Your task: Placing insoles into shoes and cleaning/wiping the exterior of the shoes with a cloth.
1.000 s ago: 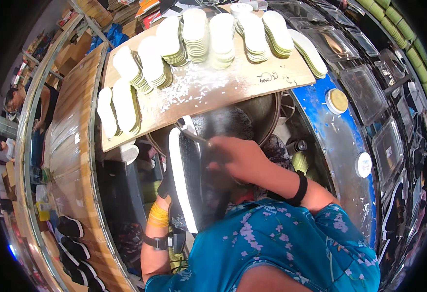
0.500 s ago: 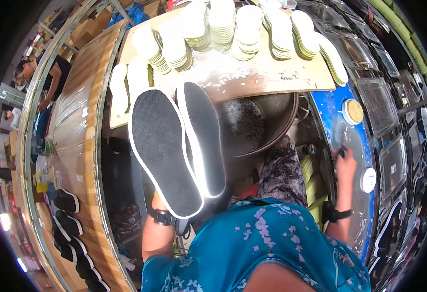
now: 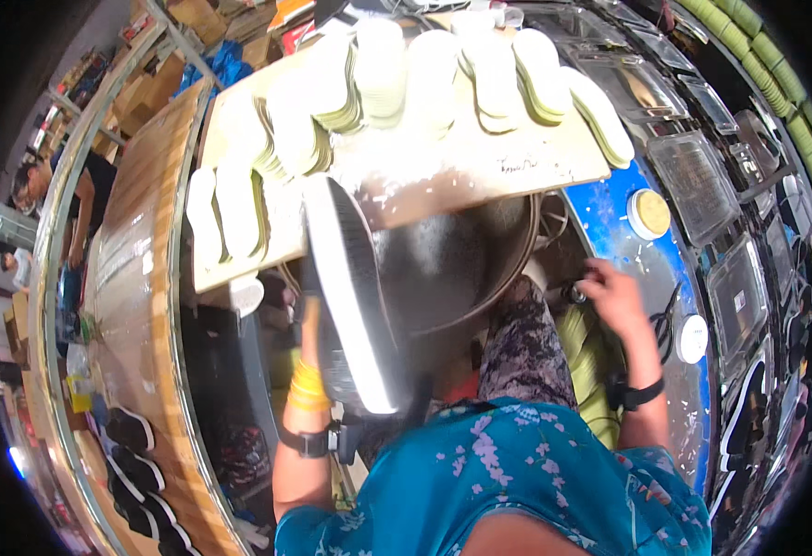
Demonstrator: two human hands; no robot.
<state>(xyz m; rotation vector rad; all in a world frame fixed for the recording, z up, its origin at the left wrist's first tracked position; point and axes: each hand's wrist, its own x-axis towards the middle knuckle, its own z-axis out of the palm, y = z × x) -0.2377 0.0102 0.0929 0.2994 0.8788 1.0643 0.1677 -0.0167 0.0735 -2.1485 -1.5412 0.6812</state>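
Note:
Black shoes with white sole edges (image 3: pixel 355 296) hang before me on the left, tilted so a white sidewall faces up, blurred by motion. My left hand (image 3: pixel 310 324) is mostly behind them and grips them; its fingers are largely hidden. Yellow bands circle that wrist. My right hand (image 3: pixel 617 295) is off to the right, beside the blue table, with fingers curled together. What it holds, if anything, cannot be made out; a small dark, round knob-like thing (image 3: pixel 574 294) is by its fingertips. Beyond the shoes, stacks of pale insoles (image 3: pixel 383 79) stand on a board (image 3: pixel 461 185).
Under the board sits a big round dark basin (image 3: pixel 508 296). On the blue table (image 3: pixel 600 218) are a jar with a tan lid (image 3: pixel 648 215) and a white round lid (image 3: pixel 692 339). Left, a wooden bench (image 3: pixel 137 222) bears black shoes (image 3: pixel 137 468); another person (image 3: pixel 77 190) is beyond. Clear plastic trays (image 3: pixel 693 181) line the right.
The shoes have turned from soles facing me to sidewall up. My right hand has moved left, off the blue table. The whole view has shifted slightly.

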